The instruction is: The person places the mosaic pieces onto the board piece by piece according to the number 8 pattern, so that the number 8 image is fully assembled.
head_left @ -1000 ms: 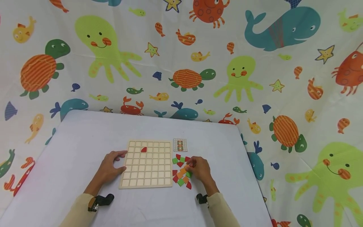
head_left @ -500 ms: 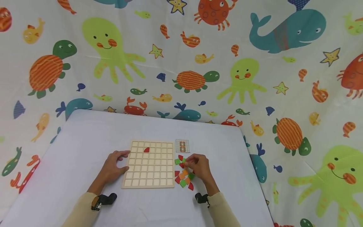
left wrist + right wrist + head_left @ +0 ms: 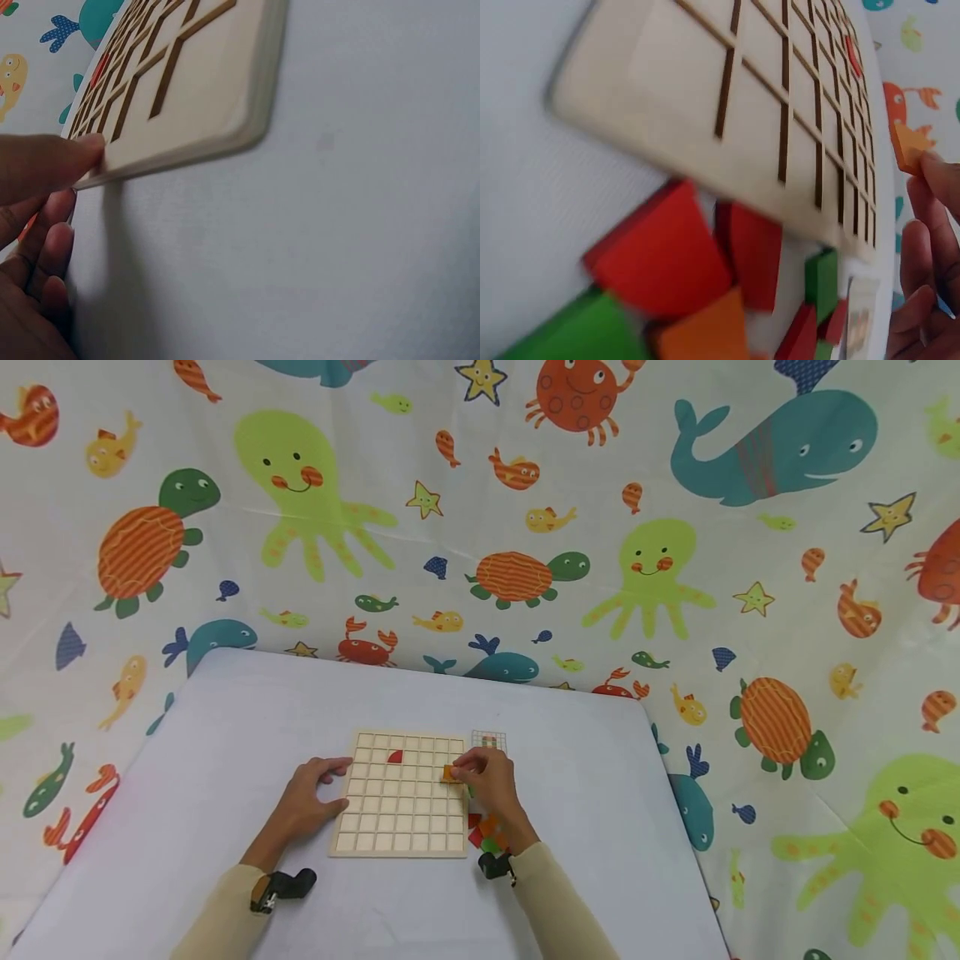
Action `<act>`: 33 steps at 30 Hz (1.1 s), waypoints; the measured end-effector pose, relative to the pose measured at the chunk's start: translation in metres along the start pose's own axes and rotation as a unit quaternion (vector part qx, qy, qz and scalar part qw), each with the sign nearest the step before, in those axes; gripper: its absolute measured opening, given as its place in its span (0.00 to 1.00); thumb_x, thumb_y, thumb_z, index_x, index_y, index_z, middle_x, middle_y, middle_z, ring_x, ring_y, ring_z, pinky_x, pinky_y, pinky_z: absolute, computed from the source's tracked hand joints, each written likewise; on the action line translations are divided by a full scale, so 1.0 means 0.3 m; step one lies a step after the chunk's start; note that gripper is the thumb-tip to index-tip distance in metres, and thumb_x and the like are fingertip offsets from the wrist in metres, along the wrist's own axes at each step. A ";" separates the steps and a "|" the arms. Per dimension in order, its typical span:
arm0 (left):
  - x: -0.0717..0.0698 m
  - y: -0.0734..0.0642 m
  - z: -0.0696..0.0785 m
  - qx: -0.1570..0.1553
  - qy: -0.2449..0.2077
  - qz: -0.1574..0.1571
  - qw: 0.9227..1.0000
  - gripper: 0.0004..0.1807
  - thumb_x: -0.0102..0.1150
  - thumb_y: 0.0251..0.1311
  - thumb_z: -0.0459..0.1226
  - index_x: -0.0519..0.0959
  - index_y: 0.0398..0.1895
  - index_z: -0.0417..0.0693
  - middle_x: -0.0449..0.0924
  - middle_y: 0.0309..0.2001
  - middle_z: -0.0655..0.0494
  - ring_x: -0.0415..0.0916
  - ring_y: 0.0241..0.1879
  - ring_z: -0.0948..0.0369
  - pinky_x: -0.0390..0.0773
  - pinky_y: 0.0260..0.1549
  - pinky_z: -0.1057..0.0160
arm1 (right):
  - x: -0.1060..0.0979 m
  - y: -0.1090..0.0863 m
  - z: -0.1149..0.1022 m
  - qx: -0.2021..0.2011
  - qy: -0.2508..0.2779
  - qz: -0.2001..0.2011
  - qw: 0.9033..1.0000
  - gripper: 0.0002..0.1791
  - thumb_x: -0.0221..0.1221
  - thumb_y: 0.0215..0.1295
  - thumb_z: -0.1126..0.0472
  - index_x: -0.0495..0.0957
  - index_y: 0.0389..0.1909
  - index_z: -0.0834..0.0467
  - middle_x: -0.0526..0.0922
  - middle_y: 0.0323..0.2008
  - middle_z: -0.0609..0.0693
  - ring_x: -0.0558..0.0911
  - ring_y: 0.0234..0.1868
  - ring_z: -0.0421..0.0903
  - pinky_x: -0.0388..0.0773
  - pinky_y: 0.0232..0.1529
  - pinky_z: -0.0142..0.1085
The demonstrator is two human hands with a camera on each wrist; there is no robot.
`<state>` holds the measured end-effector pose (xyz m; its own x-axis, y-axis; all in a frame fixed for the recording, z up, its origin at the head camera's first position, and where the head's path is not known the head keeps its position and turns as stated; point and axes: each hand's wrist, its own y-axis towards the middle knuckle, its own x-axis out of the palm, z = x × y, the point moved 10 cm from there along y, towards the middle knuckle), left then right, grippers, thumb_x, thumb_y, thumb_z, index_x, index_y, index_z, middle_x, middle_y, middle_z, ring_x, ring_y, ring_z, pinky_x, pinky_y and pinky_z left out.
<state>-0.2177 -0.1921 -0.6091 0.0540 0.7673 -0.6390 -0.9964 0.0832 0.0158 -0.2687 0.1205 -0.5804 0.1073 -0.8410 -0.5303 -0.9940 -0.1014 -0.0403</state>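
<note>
A square wooden grid board (image 3: 401,822) lies on the white table. One red quarter-circle tile (image 3: 395,757) sits in a cell toward its far side. My right hand (image 3: 491,789) pinches an orange tile (image 3: 448,773) between thumb and fingertips, over the board's right edge. That orange tile (image 3: 909,150) is held up off the board in the right wrist view. At the left edge my left hand (image 3: 306,795) touches the board with thumb and index finger spread apart. Its thumb (image 3: 56,163) rests on the rim in the left wrist view, other fingers curled beside the edge.
Loose tiles lie right of the board, partly behind the right hand: red (image 3: 664,251), green (image 3: 577,334) and orange (image 3: 705,330). A small printed pattern card (image 3: 490,740) lies beyond that hand. A sea-animal cloth (image 3: 517,527) hangs behind the table.
My right hand has moved from the loose tiles left to the board's right edge, carrying the orange tile. The left hand stays at the board's left edge. The head view has shifted slightly.
</note>
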 end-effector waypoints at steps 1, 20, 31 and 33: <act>-0.001 0.000 0.001 -0.001 -0.001 -0.001 1.000 0.37 0.73 0.55 0.28 0.75 0.72 0.41 0.80 0.57 0.44 0.70 0.53 0.50 0.69 0.55 0.46 | 0.013 0.010 -0.009 0.002 0.000 0.001 1.000 0.03 0.74 0.64 0.58 0.90 0.35 0.51 0.89 0.30 0.48 0.77 0.30 0.41 0.75 0.32 0.31; 0.003 0.005 -0.018 0.023 -0.005 0.012 1.000 0.38 0.75 0.53 0.28 0.77 0.71 0.42 0.81 0.55 0.46 0.70 0.52 0.53 0.68 0.53 0.50 | 0.211 0.142 -0.085 0.023 -0.086 -0.007 0.996 0.04 0.73 0.66 0.55 0.88 0.31 0.48 0.85 0.27 0.42 0.79 0.30 0.38 0.72 0.32 0.35; 0.007 0.002 -0.015 0.016 -0.001 0.008 1.000 0.38 0.74 0.54 0.28 0.76 0.71 0.42 0.81 0.56 0.46 0.69 0.52 0.53 0.68 0.53 0.51 | 0.243 0.152 -0.079 0.008 -0.126 -0.010 0.992 0.06 0.73 0.66 0.53 0.87 0.30 0.47 0.81 0.24 0.41 0.76 0.26 0.37 0.70 0.27 0.34; 0.005 0.001 -0.012 0.018 0.000 0.011 1.000 0.38 0.75 0.53 0.28 0.76 0.71 0.42 0.81 0.56 0.45 0.69 0.52 0.53 0.68 0.53 0.52 | 0.243 0.151 -0.084 0.006 -0.124 -0.012 0.992 0.06 0.73 0.66 0.53 0.87 0.31 0.48 0.82 0.25 0.41 0.76 0.26 0.37 0.70 0.27 0.33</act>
<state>-0.2181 -0.1933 -0.6128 0.0319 0.7695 -0.6379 -0.9945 0.0884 0.0568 -0.3053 0.0410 -0.5995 0.1241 -0.6814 -0.7214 -0.9916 -0.1127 -0.0641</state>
